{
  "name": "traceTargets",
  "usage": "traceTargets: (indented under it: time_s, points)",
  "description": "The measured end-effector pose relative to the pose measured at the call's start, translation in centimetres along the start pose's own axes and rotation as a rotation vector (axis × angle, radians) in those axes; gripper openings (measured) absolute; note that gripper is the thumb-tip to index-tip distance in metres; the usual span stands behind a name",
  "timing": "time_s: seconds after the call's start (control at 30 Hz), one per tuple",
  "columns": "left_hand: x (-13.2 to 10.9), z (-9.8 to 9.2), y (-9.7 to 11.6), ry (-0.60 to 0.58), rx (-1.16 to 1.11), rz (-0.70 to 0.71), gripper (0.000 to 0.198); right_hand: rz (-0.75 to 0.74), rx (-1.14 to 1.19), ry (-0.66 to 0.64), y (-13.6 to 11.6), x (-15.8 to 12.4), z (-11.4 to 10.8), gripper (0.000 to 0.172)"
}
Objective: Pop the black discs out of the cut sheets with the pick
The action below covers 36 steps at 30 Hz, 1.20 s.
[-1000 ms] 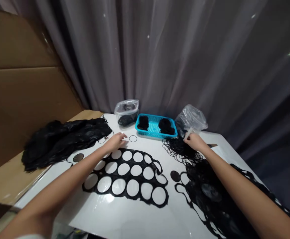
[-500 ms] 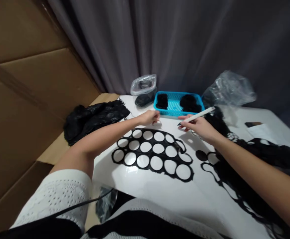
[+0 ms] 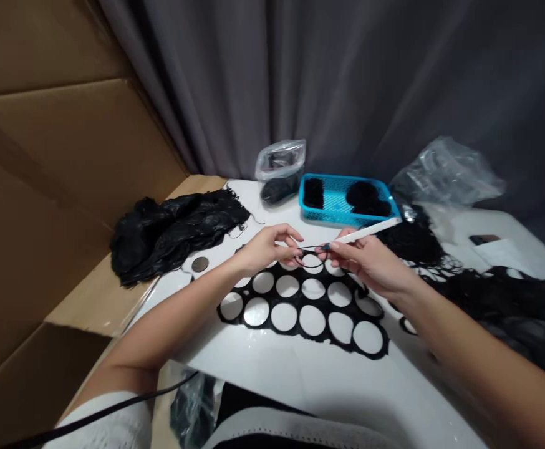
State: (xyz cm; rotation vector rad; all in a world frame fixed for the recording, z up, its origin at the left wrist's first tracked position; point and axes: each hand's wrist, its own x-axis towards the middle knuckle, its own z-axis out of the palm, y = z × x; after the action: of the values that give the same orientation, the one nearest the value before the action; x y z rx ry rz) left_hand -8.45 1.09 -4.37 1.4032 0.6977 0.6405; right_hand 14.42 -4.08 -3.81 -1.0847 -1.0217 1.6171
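Observation:
My left hand (image 3: pixel 269 251) pinches one side of a thin black loop (image 3: pixel 312 267) above the table. In my right hand (image 3: pixel 365 257) is a white pen-like tool (image 3: pixel 368 231) with a dark tip, its end slanting up and away to the right. The tip and right fingertips are at the far side of the loop; I cannot tell which of them touches it. Just under both hands lies a black sheet (image 3: pixel 272 299) with rows of round holes, the white table showing through. My hands cover part of its far edge.
A blue basket (image 3: pixel 333 217) with black bundles stands behind my hands, beside a clear bag (image 3: pixel 279 168) with dark contents. Black material (image 3: pixel 174 234) lies left; more black scraps (image 3: pixel 501 299) lie right. A clear plastic bag (image 3: pixel 448 171) sits at the back right.
My hands have come together and nearer to me, over the holed sheet. The loop now stretches between them. The view has shifted slightly.

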Motion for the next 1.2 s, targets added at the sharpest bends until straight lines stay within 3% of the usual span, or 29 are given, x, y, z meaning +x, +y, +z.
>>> traceTargets:
  time_s: [0.17, 0.27, 0.67, 0.93, 1.07, 1.13, 1.2]
  points:
    - [0.0, 0.3, 3.4, -0.029, -0.107, 0.048, 0.036, -0.17, 0.035, 0.017, -2.9, -1.0, 1.0, 0.033]
    - [-0.5, 0.6, 4.3, -0.06, -0.117, 0.078, 0.032, -0.235, 0.032, 0.003, -3.3, -1.5, 1.3, 0.029]
    - [-1.6, 1.1, 4.2, -0.168, -0.213, 0.025, 0.037, -0.128, 0.015, -0.027, -2.4, -2.0, 0.8, 0.03]
    - [-1.5, 1.2, 3.8, -0.161, -0.166, 0.021, 0.038, -0.103, -0.041, -0.011, -2.2, -1.9, 1.0, 0.034]
    - [-0.9, 0.3, 3.2, -0.12, 0.173, 0.039, 0.041, -0.168, -0.303, 0.075, -2.9, -0.6, -2.1, 0.032]
    - [-0.2, -0.8, 2.3, -0.135, 0.47, 0.046, 0.041, -0.209, -0.523, 0.243, -3.3, 0.7, -5.6, 0.027]
    - [0.5, -1.8, 1.0, -0.135, 0.777, 0.048, 0.038, -0.198, -0.754, 0.511, -3.6, 1.9, -9.5, 0.016]
